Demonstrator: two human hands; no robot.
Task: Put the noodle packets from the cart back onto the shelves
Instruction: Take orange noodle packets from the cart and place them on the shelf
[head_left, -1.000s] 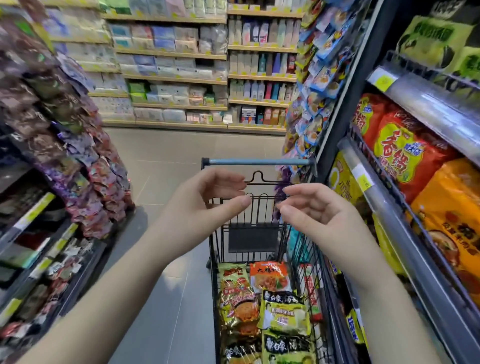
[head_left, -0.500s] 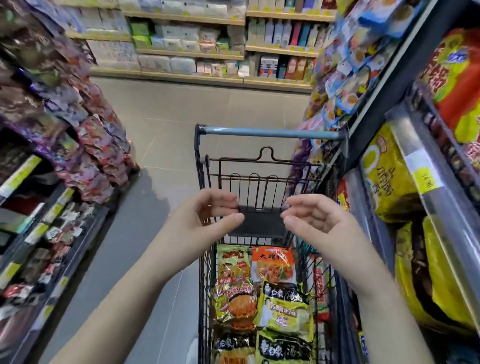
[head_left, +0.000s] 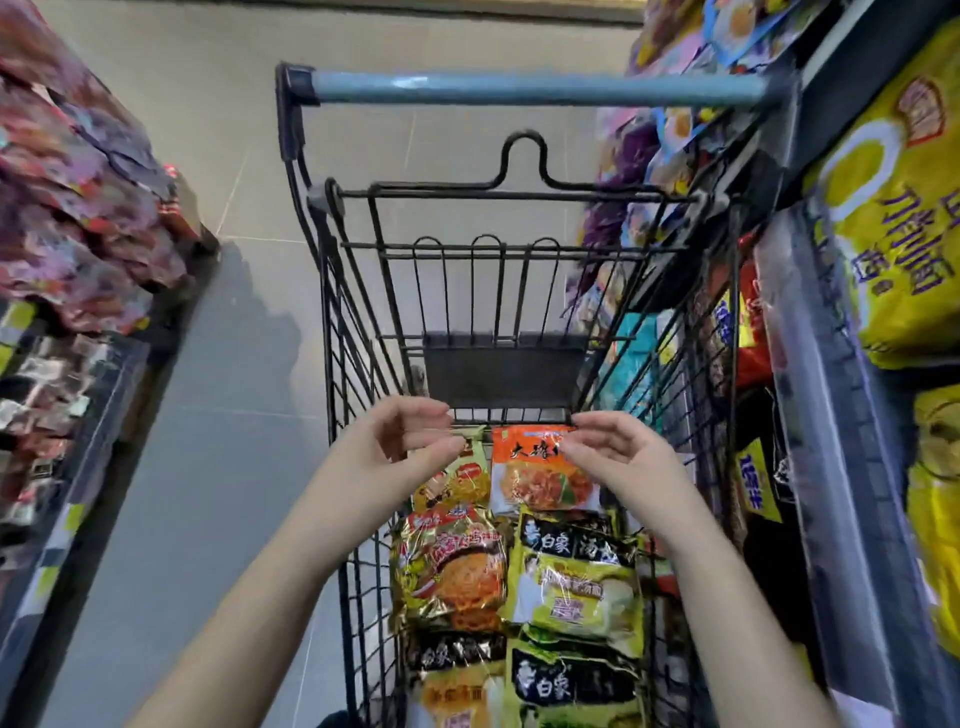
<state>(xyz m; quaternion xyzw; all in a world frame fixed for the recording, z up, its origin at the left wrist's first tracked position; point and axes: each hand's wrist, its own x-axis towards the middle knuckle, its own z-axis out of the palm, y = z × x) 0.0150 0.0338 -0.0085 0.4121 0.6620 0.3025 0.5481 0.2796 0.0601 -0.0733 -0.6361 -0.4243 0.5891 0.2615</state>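
The cart (head_left: 332, 312) stands in a narrow aisle, with its blue handle (head_left: 540, 88) at the far end and its right side close against the shelves (head_left: 831, 415). The noodle packets all lie flat inside the cart basket, in two rows side by side, and none of them is on a shelf. At the far end of the right row lies an orange packet (head_left: 535, 478). Below it lies a green and yellow packet (head_left: 576, 582) with a black band on its top. In the left row there is a gold and red packet (head_left: 452, 566), and more packets with black bands lie nearer to the person, partly overlapping each other.

Both hands hang above the far end of the basket, just before the dark folded seat flap (head_left: 504, 374). The left hand (head_left: 400, 447) has loosely curled fingers with the thumb under them, and it grasps nothing. The right hand (head_left: 618, 457) is in a similar pose, relaxed and without anything in it. Its fingertips (head_left: 571, 447) come over the top right corner of the orange packet; I cannot tell if they touch it. The two hands are near each other but apart.

On the shelves at the right stand big yellow bags (head_left: 893, 218). At the left side many small snack packets (head_left: 78, 208) hang in a blurred mass over the grey floor (head_left: 208, 415)
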